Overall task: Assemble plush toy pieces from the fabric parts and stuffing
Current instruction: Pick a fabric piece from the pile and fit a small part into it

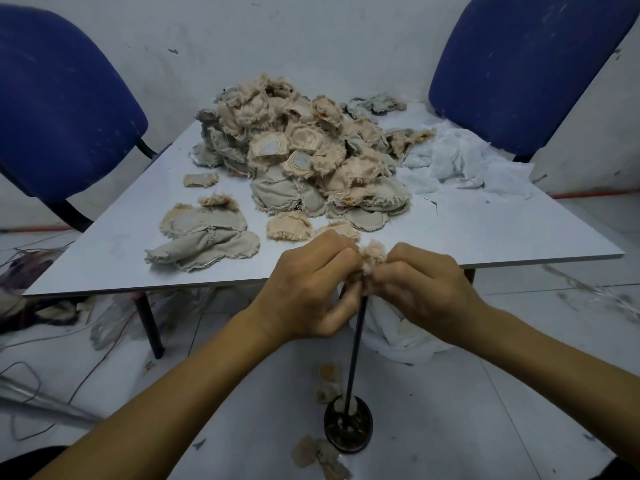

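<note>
A small beige plush piece (373,257) sits on the top of a thin black rod (355,344) that rises from a round dark base (348,432) on the floor. My left hand (306,287) and my right hand (420,289) both pinch this piece from either side, just in front of the table edge. A large heap of beige and grey fabric parts (304,157) lies on the white table (485,233). White stuffing (464,164) is piled at the table's right.
Loose grey and beige pieces (204,240) lie at the table's front left. Two blue chairs (65,109) (526,71) flank the table. A white bag (398,334) hangs under my right hand. Scraps (317,455) and wires (24,375) litter the floor.
</note>
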A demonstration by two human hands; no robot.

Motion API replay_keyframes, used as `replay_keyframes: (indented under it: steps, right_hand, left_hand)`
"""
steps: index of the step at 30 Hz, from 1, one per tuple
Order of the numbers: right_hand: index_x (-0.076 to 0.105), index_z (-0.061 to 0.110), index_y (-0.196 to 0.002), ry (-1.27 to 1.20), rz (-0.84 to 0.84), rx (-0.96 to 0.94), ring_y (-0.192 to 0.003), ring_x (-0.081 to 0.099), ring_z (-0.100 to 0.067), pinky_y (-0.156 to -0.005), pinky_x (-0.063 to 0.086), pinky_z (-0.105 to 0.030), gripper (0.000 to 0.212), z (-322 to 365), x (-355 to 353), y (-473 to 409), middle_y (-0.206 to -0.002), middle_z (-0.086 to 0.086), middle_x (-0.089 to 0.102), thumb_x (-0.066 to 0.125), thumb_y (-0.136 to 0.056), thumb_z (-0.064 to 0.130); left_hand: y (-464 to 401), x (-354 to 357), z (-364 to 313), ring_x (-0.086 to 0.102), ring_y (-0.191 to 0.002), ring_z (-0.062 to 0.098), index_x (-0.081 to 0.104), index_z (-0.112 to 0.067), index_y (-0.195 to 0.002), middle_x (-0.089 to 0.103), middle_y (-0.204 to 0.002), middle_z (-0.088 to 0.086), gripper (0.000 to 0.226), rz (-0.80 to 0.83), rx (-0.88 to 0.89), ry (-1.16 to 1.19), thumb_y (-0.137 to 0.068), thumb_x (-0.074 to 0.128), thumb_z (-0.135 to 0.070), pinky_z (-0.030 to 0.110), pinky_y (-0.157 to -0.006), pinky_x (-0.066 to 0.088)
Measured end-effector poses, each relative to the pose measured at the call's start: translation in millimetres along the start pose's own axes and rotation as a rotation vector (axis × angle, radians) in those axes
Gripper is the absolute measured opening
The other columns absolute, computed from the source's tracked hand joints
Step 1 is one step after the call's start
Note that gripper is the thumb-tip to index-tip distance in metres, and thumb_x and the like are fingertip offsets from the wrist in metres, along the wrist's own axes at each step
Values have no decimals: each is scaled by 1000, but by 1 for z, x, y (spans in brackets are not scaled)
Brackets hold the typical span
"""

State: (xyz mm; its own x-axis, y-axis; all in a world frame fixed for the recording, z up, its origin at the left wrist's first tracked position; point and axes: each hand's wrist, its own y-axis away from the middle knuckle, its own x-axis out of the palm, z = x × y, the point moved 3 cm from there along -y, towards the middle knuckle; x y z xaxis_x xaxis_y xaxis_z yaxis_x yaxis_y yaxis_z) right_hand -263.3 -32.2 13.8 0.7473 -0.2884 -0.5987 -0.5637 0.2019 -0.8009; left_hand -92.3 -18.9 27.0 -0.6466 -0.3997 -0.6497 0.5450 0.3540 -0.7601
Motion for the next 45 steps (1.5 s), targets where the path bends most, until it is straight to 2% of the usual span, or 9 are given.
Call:
replay_keyframes:
  steps: [4,13,18,23,25,30,35,38,45]
  right_hand:
    - [50,15,-99,-94,-4,110,-64,48,-16,-59,37,-20,12,3,-2,4,-73,-9,58,60,-94,9]
    - [42,25,-102,-204,-191,512,-70,58,-10,-56,48,-16,21,-4,-5,-23,-80,20,51,55,-87,18]
    - [43,23,-96,-265,-37,682,-84,64,-12,-70,54,-32,31,-32,9,-21,-94,9,61,43,-84,-6]
    - [64,9,-107,-27,273,634,-103,55,-24,-82,39,-27,20,-60,29,-14,-108,-6,62,57,-91,-2]
    - [66,9,-114,-1,338,535,-106,51,-24,-84,31,-24,21,-59,36,-16,-114,-6,63,63,-94,7]
    - [68,17,-120,35,419,544,-103,50,-27,-86,43,-41,26,-54,44,-27,-113,-2,64,66,-95,23]
    - [72,12,-103,2,367,541,-97,54,-27,-83,44,-45,13,-48,43,-32,-100,-4,65,68,-93,21]
    - [69,12,-103,19,343,544,-99,53,-25,-85,43,-48,13,-46,45,-31,-101,-4,64,64,-95,21]
    - [65,3,-112,-69,197,434,-95,52,-18,-82,43,-24,19,-45,37,-34,-103,-11,58,65,-92,4]
  left_hand:
    - [-2,0,-1,51,-67,27,60,4,-75,57,-75,14,4,-17,-37,84,-78,62,2,38,-56,41]
    - [-15,1,13,43,-52,20,44,-9,-74,46,-59,8,18,-282,-535,206,-82,60,-5,40,-49,38]
    - [-7,-2,49,66,-70,26,48,-26,-90,62,-79,11,25,-93,-812,364,-94,56,-2,46,-64,55]
    - [4,-13,67,67,-93,12,72,-27,-97,71,-99,-5,35,457,-663,468,-91,61,5,28,-82,52]
    - [7,-13,68,64,-100,9,77,-24,-98,70,-105,-10,47,520,-684,523,-83,57,16,26,-88,51]
    - [8,-12,70,62,-96,4,74,-26,-93,67,-103,-6,47,197,-753,318,-79,52,14,22,-82,48]
    - [11,6,67,51,-106,12,66,-22,-119,59,-115,-3,27,385,-608,96,-92,67,-25,26,-87,40]
    - [9,9,63,55,-101,19,66,-16,-113,65,-107,1,23,313,-566,-37,-93,68,-26,35,-83,44]
    - [-1,1,67,63,-85,3,67,-18,-99,69,-89,-8,9,35,-735,255,-94,63,-12,24,-73,51]
